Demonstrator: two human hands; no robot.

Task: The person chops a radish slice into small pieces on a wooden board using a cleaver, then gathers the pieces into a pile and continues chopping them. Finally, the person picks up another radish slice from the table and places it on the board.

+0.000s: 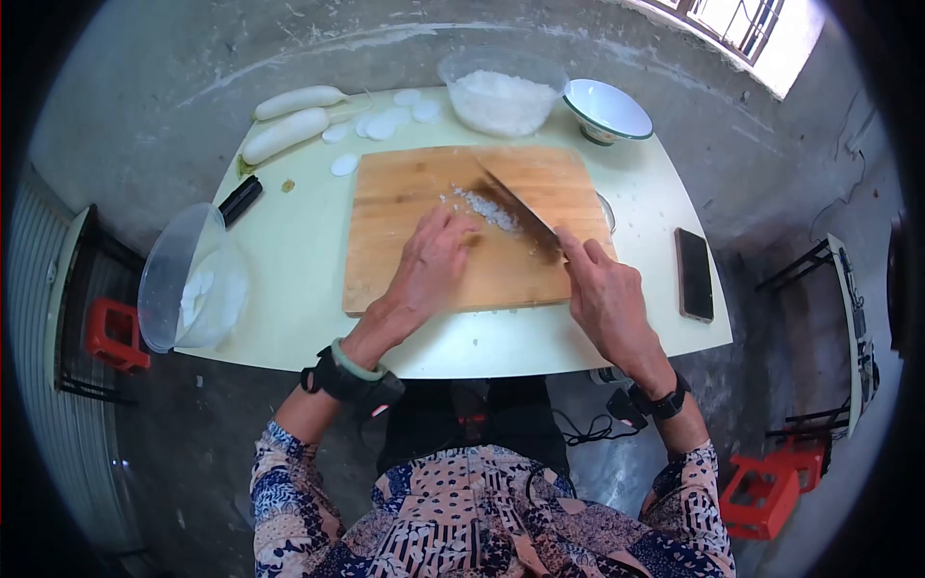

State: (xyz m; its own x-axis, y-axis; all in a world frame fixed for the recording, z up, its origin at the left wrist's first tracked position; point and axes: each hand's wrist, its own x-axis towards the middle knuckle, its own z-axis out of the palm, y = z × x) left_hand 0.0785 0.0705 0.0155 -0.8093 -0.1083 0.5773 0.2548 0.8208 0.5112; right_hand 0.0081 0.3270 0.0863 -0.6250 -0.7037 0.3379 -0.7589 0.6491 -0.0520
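My right hand (605, 289) is wrapped round the handle of a kitchen knife (520, 207). The blade slants up and left over the wooden cutting board (405, 183), somewhat blurred. Finely chopped white radish (491, 210) lies in a small heap on the board, just left of the blade. My left hand (436, 252) is low over the board beside the heap, its fingers bent, a little apart and slightly smeared; I see nothing held in it.
Two white radishes (286, 135) and several round slices (381, 125) lie behind the board. A clear bowl of white shreds (503, 101) and an enamel bowl (609, 111) stand at the back. Left is a tilted clear bowl (178, 279); right, a phone (694, 275).
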